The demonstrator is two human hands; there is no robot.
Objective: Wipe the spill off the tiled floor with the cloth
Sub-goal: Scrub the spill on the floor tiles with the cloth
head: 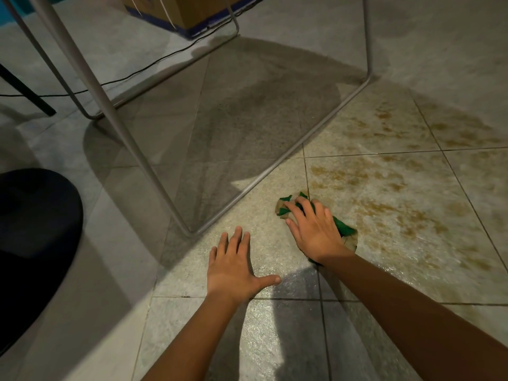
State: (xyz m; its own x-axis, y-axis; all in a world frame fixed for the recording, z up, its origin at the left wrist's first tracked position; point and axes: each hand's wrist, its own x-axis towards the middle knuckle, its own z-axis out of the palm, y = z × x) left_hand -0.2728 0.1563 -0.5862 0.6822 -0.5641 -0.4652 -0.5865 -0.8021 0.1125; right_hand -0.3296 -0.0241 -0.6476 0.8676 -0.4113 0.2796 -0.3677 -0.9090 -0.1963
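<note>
**Q:** What is sitting at the far left?

**A:** A dark rounded object (35, 229) is sitting at the left edge, too shadowed to identify. Beside it, a thin pale metal frame (110, 114) is standing on the tiled floor (275, 339) and casting a broad shadow. A black cable (154, 64) is trailing behind the frame, and a cardboard box (178, 12) is showing at the top.

**Q:** What are the hands doing?

**A:** The left hand (233, 268) is lying flat on a bare tile, palm down. Its fingers are straight and spread, and it is holding nothing. Just right of it, the right hand (313, 229) is pressing down on the cloth (342, 228), with its fingers spread over the fabric rather than wrapped around it.

**Q:** Where is the cloth lying?

**A:** The cloth, green with tan patches, is lying bunched on the floor under the right hand, by a grout line. It is poking out ahead of the fingertips and beside the wrist.

**Q:** And the spill?

**A:** The spill (384, 188), a brownish blotchy smear, is covering the tiles from the cloth toward the upper right. The cloth is sitting at its near left edge.
</note>
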